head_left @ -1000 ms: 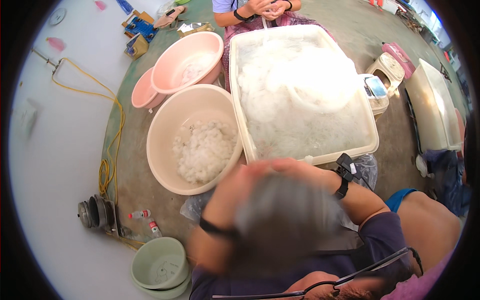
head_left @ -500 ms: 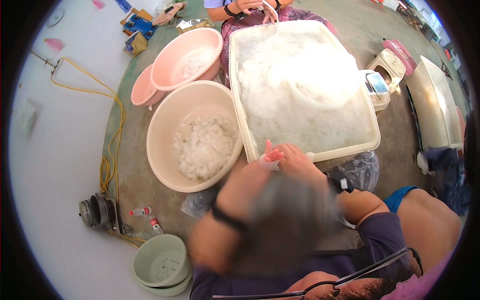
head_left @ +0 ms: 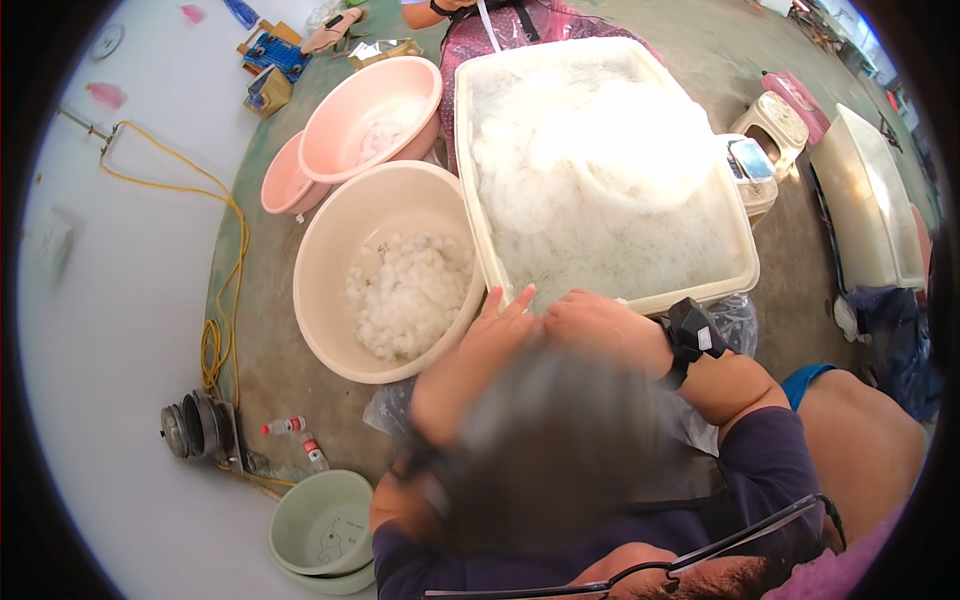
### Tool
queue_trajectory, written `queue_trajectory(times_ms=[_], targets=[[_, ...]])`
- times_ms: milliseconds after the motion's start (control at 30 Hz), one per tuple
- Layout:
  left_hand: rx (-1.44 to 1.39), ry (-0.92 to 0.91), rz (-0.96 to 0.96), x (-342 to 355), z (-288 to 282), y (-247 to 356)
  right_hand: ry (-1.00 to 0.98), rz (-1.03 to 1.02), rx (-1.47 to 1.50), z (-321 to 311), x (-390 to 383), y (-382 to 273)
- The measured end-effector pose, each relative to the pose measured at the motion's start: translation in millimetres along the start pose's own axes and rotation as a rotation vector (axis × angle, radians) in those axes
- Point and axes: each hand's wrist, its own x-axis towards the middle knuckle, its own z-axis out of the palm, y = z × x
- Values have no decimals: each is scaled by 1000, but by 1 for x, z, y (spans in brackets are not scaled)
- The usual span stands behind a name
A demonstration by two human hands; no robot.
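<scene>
At the near edge of a large cream rectangular tub [head_left: 682,298], my two hands are close together. Two fingers of my left hand [head_left: 480,345] stretch upward, spread apart, near the tub's corner; its thumb side is hidden. My right hand [head_left: 608,328] is bent over at the rim with its fingers curled in; what they hold, if anything, is hidden. Inside the tub is a bright mass of fluffy white fibre [head_left: 540,140] in liquid. Left of it, a beige round basin [head_left: 320,270] holds small white tufts [head_left: 405,300]. A dark blurred shape [head_left: 560,450] covers my wrists' inner side.
Two pink basins [head_left: 425,110] stand at far left, green basins [head_left: 290,540] at lower left. Two bottles [head_left: 314,455] lie by a metal pot [head_left: 180,430]. Across the tub sits another person in a pink apron [head_left: 550,28]. Stools [head_left: 775,125] and a second tub [head_left: 868,200] are right.
My left hand has turned, and its fingers point more upward and apart. My right hand has curled over further. The white bit between my hands is out of sight. The other person's hands have moved up.
</scene>
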Motion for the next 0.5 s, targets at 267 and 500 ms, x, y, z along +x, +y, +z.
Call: queue_trajectory(times_ms=[267,500], targets=[[-387,21,-97,6,-16,4,226,37,935,6,-12,-4],[-1688,309,-777,2,-8,26,378,252,460,7,-12,-2]])
